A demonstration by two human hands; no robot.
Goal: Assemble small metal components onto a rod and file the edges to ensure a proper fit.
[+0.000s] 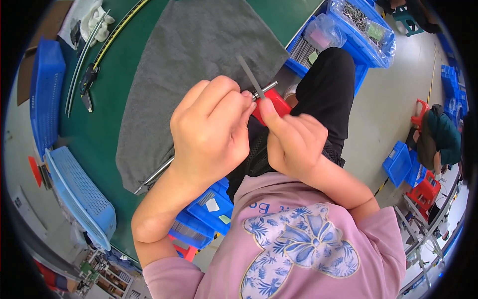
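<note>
My left hand (pixel 209 127) is closed around a thin, shiny metal rod (pixel 270 87). One rod end, with grooves near it, sticks out past my fingertips. A long piece of metal rod (pixel 158 174) comes out below my left wrist over the cloth and looks like the same rod. In my right hand (pixel 297 142) is a narrow, flat grey file (pixel 249 72), pinched at its near end under the thumb. The file crosses the rod close to its grooved end and seems to touch it. My curled right fingers hide the file's lower end.
A grey cloth (pixel 199 40) covers part of the green table (pixel 119 74). At left are a caliper (pixel 88 82), thin rods (pixel 79 70), white gloves (pixel 94 25) and blue baskets (pixel 82 194). Blue bins of metal parts (pixel 356 30) stand beyond my knee; a person (pixel 440 134) sits far right.
</note>
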